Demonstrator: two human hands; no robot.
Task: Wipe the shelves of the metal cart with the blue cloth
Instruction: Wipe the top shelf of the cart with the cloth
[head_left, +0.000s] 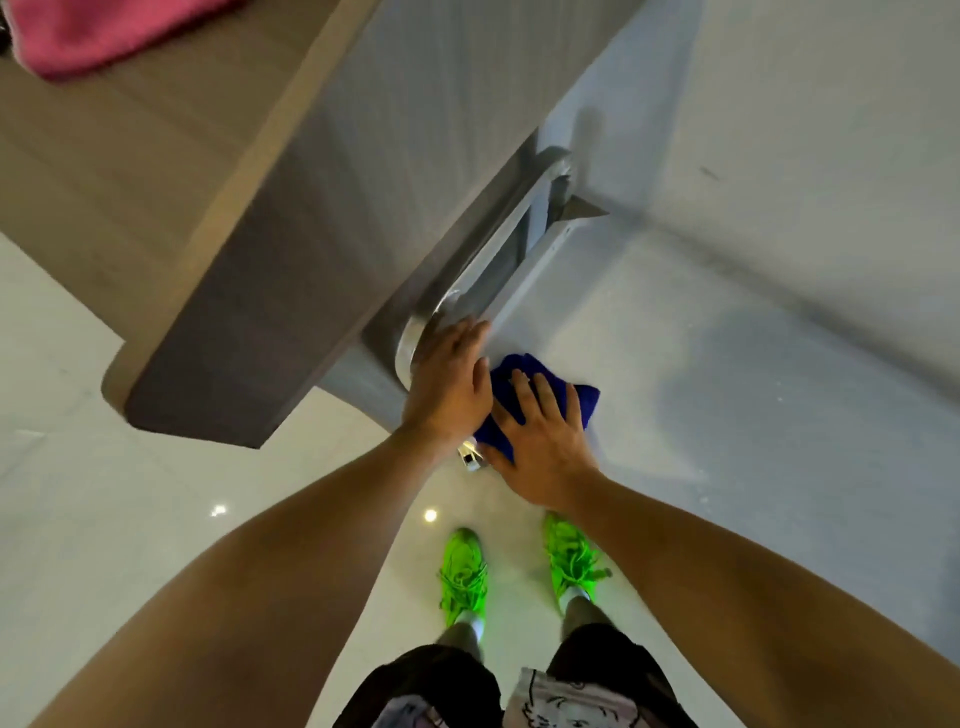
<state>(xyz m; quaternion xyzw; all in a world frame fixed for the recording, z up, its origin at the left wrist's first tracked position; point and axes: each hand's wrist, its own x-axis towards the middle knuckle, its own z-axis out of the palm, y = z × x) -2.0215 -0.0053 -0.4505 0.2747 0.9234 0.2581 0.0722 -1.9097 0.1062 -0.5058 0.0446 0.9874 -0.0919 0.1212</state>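
Straight fingers (540, 389) of the right hand (540, 447) press the blue cloth (584, 402) flat onto the cart's top shelf (727, 364); beside the cloth, the left hand (452, 384) rests flat-fingered on the handle (498, 249). Wiping looks underway; next, sweep away from the handle.

Head view, steeply downward, close above metal cart (675, 364).

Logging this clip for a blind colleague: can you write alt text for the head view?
The right hand presses a blue cloth flat on the metal cart shelf, while the left hand rests on its curved handle. Green shoes stand on the floor below.
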